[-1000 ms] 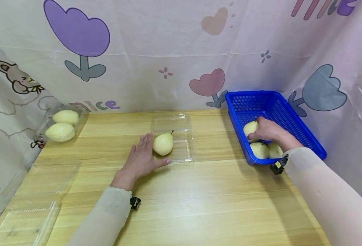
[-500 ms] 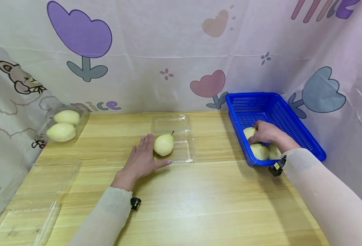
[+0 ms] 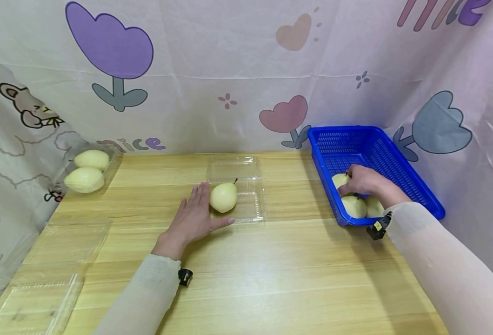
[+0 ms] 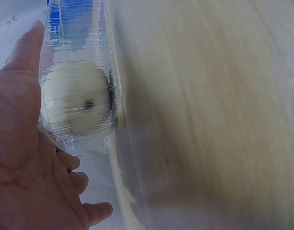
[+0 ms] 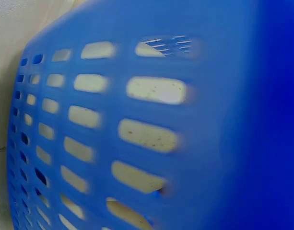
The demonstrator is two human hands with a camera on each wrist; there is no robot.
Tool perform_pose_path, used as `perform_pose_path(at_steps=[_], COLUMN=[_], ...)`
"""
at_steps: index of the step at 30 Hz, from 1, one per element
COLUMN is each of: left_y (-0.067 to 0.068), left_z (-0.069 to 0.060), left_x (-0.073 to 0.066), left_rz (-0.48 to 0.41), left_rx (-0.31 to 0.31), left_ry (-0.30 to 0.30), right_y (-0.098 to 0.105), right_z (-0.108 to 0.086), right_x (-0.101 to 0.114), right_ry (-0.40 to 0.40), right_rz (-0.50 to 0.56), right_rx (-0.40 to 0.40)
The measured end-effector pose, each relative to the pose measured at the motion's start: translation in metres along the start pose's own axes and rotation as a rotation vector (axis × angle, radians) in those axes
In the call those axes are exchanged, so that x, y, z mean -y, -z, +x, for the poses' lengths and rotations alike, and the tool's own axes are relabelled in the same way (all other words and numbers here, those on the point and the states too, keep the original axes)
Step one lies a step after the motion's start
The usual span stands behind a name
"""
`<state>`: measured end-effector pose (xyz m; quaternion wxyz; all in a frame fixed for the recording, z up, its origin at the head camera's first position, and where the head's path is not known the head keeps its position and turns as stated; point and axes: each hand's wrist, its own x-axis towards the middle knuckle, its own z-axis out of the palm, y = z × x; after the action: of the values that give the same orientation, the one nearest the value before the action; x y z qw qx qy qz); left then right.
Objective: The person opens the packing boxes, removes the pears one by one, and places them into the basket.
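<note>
A pale yellow pear [image 3: 223, 197] lies in the left part of an unfolded clear plastic box [image 3: 252, 200]. The left hand [image 3: 189, 223] rests against that box's left side with fingers and thumb spread; in the left wrist view the pear [image 4: 77, 96] shows through the clear wall beside the hand [image 4: 31, 143]. Inside the blue basket [image 3: 338, 204], the right hand [image 3: 368, 180] grips a pear [image 3: 339, 180] with curled fingers and thumb. Two more pears [image 3: 354, 206] sit near it. The right wrist view shows the basket wall [image 5: 204, 120], with no hand visible.
At the back left stands a clear box with two pears [image 3: 84, 180] in it. Another unfolded clear box [image 3: 33, 302] lies at the front left of the wooden table [image 3: 246, 279]. A patterned cloth [image 3: 196, 56] hangs behind the table.
Over the last second the right hand has shifted slightly lower in the basket and covers more of the pear it grips. The left hand has stayed against the box.
</note>
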<state>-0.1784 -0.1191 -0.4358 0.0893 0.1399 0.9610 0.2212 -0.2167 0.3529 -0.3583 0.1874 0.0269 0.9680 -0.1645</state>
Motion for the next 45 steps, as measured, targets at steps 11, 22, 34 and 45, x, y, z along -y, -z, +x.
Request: perform_pose_path(at_steps=[11,22,34,45], left_y=[-0.003,-0.006,-0.006,-0.003], left_z=[-0.002,0.004,0.002,-0.002], left_x=[-0.001,-0.007,-0.004,-0.004], left_rz=[-0.006,-0.002,0.005,0.03], left_rx=[-0.01,-0.018,-0.03,-0.033], left_ry=[0.003,-0.013,0.006,0.023], right_y=[0.022,0.004,-0.076,-0.116], right_z=[-0.022,-0.049,-0.012,0.012], right_x=[0.008,0.093,0.192,0.227], right_ry=[-0.022,0.137,0.297,0.282], right_rz=[-0.001,0.047,0.235,0.276], right_rx=[-0.08,-0.395,-0.265,-0.13])
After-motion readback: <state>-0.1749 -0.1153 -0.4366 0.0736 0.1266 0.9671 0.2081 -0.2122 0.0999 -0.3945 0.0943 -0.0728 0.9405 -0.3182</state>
